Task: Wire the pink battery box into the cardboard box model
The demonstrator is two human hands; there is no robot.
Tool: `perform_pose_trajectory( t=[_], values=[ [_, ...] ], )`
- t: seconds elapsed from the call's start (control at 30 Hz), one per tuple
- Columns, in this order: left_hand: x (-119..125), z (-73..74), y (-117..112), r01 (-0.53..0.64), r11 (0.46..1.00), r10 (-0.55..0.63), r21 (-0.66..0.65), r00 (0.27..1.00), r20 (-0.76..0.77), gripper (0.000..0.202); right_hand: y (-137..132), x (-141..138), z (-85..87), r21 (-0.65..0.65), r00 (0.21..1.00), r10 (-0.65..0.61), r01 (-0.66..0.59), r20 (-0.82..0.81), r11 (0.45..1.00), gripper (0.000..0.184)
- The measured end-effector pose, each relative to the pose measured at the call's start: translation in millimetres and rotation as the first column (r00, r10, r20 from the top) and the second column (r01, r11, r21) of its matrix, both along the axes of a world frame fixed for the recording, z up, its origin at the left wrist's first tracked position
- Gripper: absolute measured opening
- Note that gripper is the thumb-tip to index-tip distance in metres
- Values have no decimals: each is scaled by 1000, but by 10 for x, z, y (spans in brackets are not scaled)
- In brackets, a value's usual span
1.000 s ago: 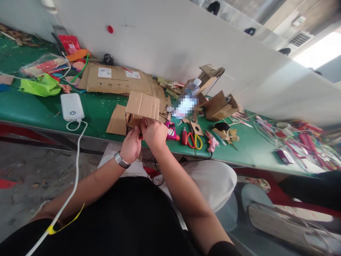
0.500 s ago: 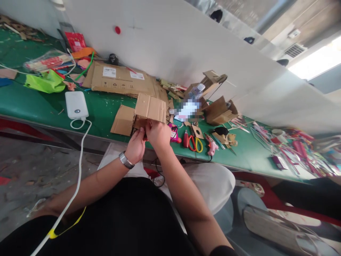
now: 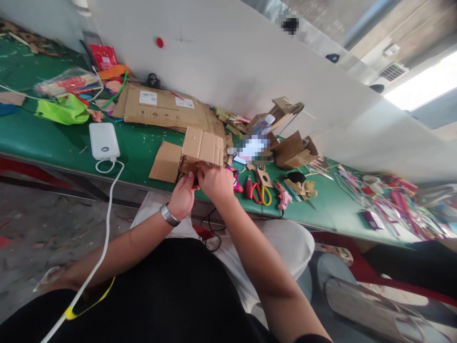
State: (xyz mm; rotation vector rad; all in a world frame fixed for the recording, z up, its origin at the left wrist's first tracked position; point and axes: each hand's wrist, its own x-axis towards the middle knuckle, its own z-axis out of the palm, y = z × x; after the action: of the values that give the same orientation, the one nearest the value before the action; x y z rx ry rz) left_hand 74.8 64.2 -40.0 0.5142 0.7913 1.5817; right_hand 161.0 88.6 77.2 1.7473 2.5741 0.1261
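Observation:
A small cardboard box (image 3: 203,144) is held at the near edge of the green table, its open side towards me. My left hand (image 3: 181,197), below a metal watch, is closed on the box's lower left edge with the thumb up. At the opening, my right hand (image 3: 216,183) has its fingers bent and closed against the cardboard under the top panel. The fingertips of both hands are partly hidden in the box, so anything small between them cannot be made out. A flat cardboard piece (image 3: 164,162) lies just left of the box.
Right of my hands lie scissors (image 3: 262,194), a pink glue gun (image 3: 283,196) and a blurred lit phone (image 3: 253,148). A white power bank (image 3: 104,141) with a cable lies to the left. Behind are a flattened carton (image 3: 164,107) and a plastic bottle (image 3: 264,125).
My right hand has shifted slightly right and its fingers have moved a little at the box's opening. My left hand and the box stay almost in place.

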Motion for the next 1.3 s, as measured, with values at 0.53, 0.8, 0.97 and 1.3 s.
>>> perform_pose_trajectory(
  t=[0.53, 0.8, 0.97, 1.3],
  values=[
    [11, 45, 10, -26, 999, 30, -33, 994, 108, 30, 62, -29, 49, -33, 998, 52, -51, 47, 998, 36],
    [16, 116, -14, -33, 998, 40, -54, 989, 139, 26, 27, 34, 21, 17, 998, -58, 58, -11, 998, 42],
    [20, 114, -6, -38, 997, 47, -63, 989, 141, 30, 31, 52, -19, 29, 996, -55, 57, -68, 998, 40],
    [11, 114, 7, -30, 998, 36, -46, 991, 130, 25, 59, 56, -81, 27, 985, -93, 98, -145, 995, 41]
  ],
)
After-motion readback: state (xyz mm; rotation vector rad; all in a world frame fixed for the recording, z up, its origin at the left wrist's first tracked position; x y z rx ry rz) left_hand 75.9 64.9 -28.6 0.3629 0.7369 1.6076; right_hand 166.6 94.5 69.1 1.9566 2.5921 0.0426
